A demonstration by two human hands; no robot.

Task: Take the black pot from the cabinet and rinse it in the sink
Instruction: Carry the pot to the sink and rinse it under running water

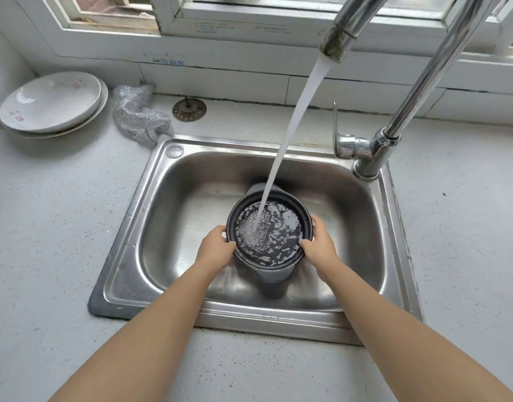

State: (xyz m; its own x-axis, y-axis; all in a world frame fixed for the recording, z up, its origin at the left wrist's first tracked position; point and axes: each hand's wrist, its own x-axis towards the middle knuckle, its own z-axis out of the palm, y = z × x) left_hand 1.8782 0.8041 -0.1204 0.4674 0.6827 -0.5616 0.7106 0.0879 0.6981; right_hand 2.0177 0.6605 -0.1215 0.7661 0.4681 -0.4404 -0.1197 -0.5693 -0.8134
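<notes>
A: Where is the black pot sitting right now?

B: It is standing upright inside the steel sink, under the water stream that is falling from the faucet. The water is landing inside it, toward the far side, and bubbling.

A: And what are the hands doing?

B: Both are gripping the rim. The left hand is closing on the near-left edge, thumb hooking over the lip; the right hand is doing the same on the near-right edge. So the pot is lying between them, just ahead of the wrists.

A: Why are they holding it that way?

B: I'd judge they are steadying it so the stream keeps filling it, and the two-sided grip is leaving them ready to swirl or tip it. The rinsing looks well under way.

A: Anything else nearby?

B: Stacked plates, a mesh scrubber and a drain strainer are resting on the bench, well apart from the pot.
</notes>
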